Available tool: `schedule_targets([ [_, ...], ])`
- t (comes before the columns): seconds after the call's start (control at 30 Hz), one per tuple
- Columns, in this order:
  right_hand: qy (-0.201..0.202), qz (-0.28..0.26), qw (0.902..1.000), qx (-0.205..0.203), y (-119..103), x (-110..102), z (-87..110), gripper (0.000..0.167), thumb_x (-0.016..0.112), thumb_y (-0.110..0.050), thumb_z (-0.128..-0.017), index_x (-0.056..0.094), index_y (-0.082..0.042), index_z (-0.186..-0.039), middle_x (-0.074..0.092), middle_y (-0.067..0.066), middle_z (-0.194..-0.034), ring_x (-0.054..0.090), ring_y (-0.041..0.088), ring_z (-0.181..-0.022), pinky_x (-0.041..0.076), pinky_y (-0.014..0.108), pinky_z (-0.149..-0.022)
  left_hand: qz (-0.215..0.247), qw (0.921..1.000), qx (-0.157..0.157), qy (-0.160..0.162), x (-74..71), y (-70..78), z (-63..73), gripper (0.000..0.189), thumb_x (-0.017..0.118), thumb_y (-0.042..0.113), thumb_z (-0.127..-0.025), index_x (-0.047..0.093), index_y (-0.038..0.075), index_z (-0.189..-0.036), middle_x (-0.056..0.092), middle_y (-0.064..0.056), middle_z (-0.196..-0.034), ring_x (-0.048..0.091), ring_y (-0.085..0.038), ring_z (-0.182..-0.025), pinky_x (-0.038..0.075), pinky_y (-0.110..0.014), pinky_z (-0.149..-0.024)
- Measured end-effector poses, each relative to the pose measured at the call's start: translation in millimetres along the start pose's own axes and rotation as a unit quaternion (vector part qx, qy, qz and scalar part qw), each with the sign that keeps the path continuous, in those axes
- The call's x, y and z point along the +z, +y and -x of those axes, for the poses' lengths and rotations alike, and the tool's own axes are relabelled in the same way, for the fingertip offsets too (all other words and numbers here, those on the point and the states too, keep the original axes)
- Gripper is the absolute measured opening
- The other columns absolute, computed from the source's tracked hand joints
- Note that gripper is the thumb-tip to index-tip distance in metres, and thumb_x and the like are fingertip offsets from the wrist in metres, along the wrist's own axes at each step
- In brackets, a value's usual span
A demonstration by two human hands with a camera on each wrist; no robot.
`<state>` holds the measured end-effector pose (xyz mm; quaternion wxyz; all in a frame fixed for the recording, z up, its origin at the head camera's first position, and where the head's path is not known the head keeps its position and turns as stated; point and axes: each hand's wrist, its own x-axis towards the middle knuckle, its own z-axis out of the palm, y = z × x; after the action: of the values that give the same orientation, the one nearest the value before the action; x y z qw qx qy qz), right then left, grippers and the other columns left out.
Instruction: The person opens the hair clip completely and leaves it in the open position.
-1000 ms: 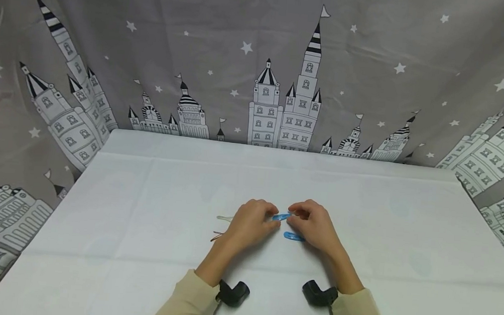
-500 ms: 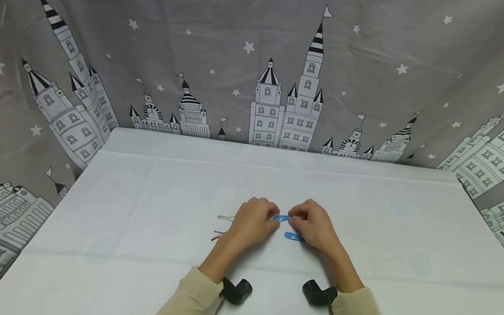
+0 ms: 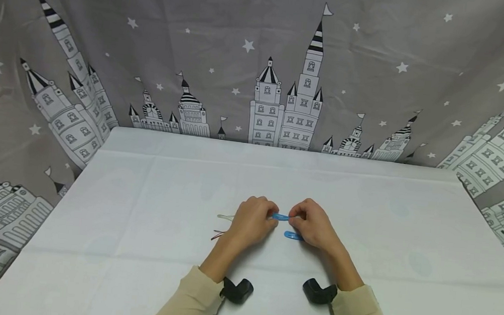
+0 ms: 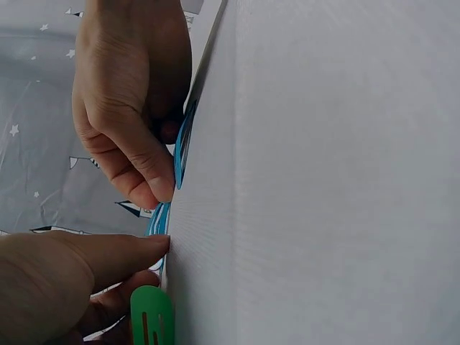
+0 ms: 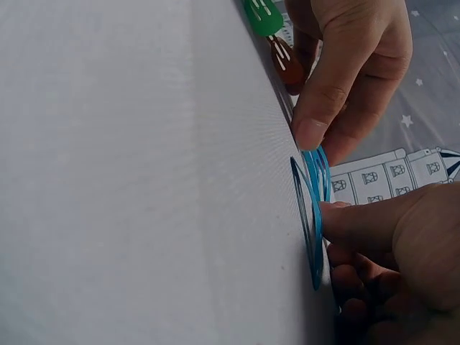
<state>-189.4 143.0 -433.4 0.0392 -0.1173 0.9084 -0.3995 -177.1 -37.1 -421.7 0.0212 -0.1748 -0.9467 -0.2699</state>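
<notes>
Between the fingertips of both hands is a blue snap hair clip, lying crosswise close over the white table. My left hand pinches its left end between thumb and fingers, while the right hand pinches the other end. A second blue hair clip lies on the table just below the right fingertips; the right wrist view shows that clip with its two arms spread apart. Beside the left hand, a green snap clip appears in the left wrist view.
Left of the left hand lie a pale clip and a reddish-brown clip, both partly hidden by that hand. An orange-brown clip shows in the right wrist view. A grey castle-print curtain hangs behind the white table.
The held blue clip has turned from slanting up at its right end to nearly level. Both hands have kept their pinch and shifted only slightly.
</notes>
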Motion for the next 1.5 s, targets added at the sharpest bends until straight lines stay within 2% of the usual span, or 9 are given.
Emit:
schedule_targets([
  [0.23,-0.01,-0.006,0.9999,-0.005,0.0,-2.0,0.4,0.004,0.069,-0.001,-0.088,0.067,0.001,-0.09,0.054,0.007,-0.088,0.047,0.022,-0.08,0.038,0.036,-0.074,0.001,1.0,0.004,0.008,1.4,-2.3,-0.5,0.007,0.077,0.014,-0.085,0.077,0.011,-0.091,0.064,0.0,-0.083,0.058,-0.021,-0.084,0.046,-0.036,-0.075],
  [0.43,-0.017,0.0,0.9997,-0.016,2.5,-3.2,0.2,0.011,0.07,-0.001,-0.086,0.071,-0.001,-0.097,0.056,0.007,-0.091,0.047,0.023,-0.082,0.039,0.037,-0.077,0.005,1.0,0.0,0.008,1.7,-1.8,-0.8,0.006,0.077,0.012,-0.086,0.077,0.011,-0.092,0.066,0.001,-0.084,0.058,-0.021,-0.084,0.046,-0.035,-0.076],
  [0.67,-0.02,0.001,0.9997,-0.012,3.3,-2.1,1.5,0.006,0.072,-0.006,-0.087,0.07,-0.001,-0.085,0.054,0.007,-0.09,0.046,0.022,-0.082,0.038,0.036,-0.076,0.003,1.0,-0.001,0.004,1.4,-0.4,0.0,0.007,0.077,0.012,-0.085,0.077,0.011,-0.092,0.069,0.0,-0.087,0.059,-0.021,-0.085,0.047,-0.036,-0.076],
  [0.87,-0.017,0.001,0.9996,-0.021,2.9,-1.2,3.5,0.005,0.072,-0.004,-0.087,0.07,-0.005,-0.083,0.053,0.006,-0.088,0.046,0.022,-0.081,0.037,0.036,-0.075,-0.011,0.9999,0.005,-0.003,-0.3,2.6,0.2,0.009,0.076,0.012,-0.086,0.076,0.01,-0.094,0.069,0.0,-0.086,0.061,-0.019,-0.083,0.049,-0.035,-0.075],
  [1.1,-0.025,-0.012,0.9994,-0.023,2.6,-3.2,6.7,0.004,0.073,-0.007,-0.086,0.07,-0.007,-0.083,0.056,0.004,-0.089,0.049,0.021,-0.083,0.04,0.036,-0.078,0.017,0.9999,0.004,-0.001,-1.1,2.8,1.7,0.005,0.076,0.014,-0.087,0.075,0.011,-0.09,0.067,0.001,-0.083,0.061,-0.017,-0.08,0.049,-0.033,-0.072],
  [1.27,-0.045,-0.053,0.9974,-0.02,-0.2,-7.9,11.6,0.007,0.073,-0.01,-0.088,0.068,-0.006,-0.087,0.061,0.002,-0.085,0.054,0.019,-0.081,0.042,0.035,-0.078,0.038,0.9992,0.007,-0.008,-6.5,3.9,4.9,0.005,0.075,0.015,-0.088,0.075,0.011,-0.09,0.066,0.003,-0.083,0.061,-0.015,-0.081,0.049,-0.032,-0.073],
  [1.5,-0.064,-0.093,0.993,-0.033,-9.8,-15.4,17.0,0.009,0.074,-0.012,-0.088,0.066,-0.008,-0.085,0.063,0.0,-0.078,0.056,0.019,-0.073,0.045,0.031,-0.069,0.051,0.9983,0.025,-0.01,-24.5,8.0,14.0,0.005,0.076,0.016,-0.089,0.076,0.012,-0.092,0.067,0.005,-0.085,0.058,-0.014,-0.083,0.047,-0.031,-0.075],
])
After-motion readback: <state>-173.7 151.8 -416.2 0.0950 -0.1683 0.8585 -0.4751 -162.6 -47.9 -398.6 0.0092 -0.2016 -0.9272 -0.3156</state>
